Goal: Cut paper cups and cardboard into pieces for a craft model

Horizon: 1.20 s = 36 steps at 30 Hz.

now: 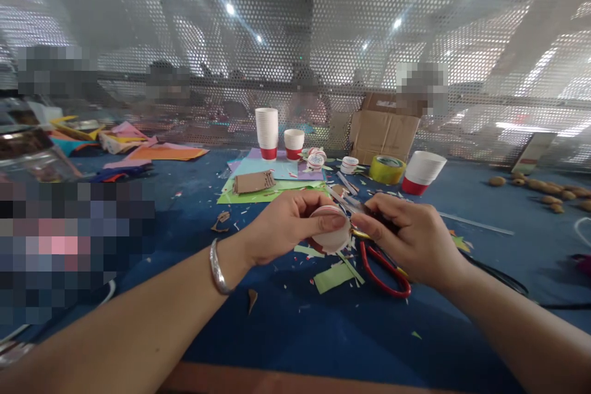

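My left hand (295, 221) is closed around a small white paper cup piece (331, 240) with a red band near its rim, the thumb lying across it. Close beside it, my right hand (406, 237) is closed on a tool with a grey metal blade (353, 204). The fingers hide its handle, so its exact kind is unclear. Below the right hand lie red-handled scissors (385, 277), their upper part partly covered. A green paper scrap (333, 277) rests under the hands.
Behind stand a tall paper cup stack (266, 132), a shorter stack (294, 143) and a right-hand stack (421, 172). Yellow tape (388, 169) sits before a cardboard box (383, 132). Cardboard pieces (253, 182) lie on coloured paper. Walnut-like objects (545, 186) are at right.
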Available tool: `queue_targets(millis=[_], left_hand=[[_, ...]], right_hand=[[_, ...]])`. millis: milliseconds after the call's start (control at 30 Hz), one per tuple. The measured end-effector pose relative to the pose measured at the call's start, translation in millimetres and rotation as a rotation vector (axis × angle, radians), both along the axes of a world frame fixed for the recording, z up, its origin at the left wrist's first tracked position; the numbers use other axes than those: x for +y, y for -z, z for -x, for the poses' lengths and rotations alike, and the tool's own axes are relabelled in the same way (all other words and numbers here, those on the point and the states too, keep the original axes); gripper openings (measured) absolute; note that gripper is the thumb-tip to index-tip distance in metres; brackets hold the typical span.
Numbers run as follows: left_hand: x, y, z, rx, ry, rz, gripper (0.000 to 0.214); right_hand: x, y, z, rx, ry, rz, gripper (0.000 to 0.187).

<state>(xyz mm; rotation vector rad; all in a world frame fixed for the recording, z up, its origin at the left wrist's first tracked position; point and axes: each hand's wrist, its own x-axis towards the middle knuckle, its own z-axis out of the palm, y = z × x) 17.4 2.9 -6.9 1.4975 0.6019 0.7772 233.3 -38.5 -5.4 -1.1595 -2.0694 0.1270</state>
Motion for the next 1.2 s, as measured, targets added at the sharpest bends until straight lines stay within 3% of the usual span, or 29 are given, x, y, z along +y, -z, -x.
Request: queue_targets(millis=[133, 333, 667, 1000, 1200], left_hand=[[1, 2.0, -1, -0.038, -0.007, -0.008, 0.023], [3, 1.8, -1, -0.069, -0.023, -0.216, 0.013], [-3, 3.5, -2, 0.015, -0.101, -0.340, 0.019], [-3, 5.6, -3, -0.056, 0.004, -0.195, 0.015], [-1, 4.1, -4, -0.042, -0.014, -0.078, 0.023]], right_hand=[[4, 0.5, -1, -0.014, -0.001, 0.018, 0.038], [1, 0.2, 1, -0.068, -0.025, 0.001, 0.038], [-4, 0.1, 3, -0.133, -0.025, -0.115, 0.037], [-6, -0.6, 3, -0.152, -0.085, -0.167, 0.035], [-4, -3.3, 0, -0.001, -0.030, -0.002, 0.036]])
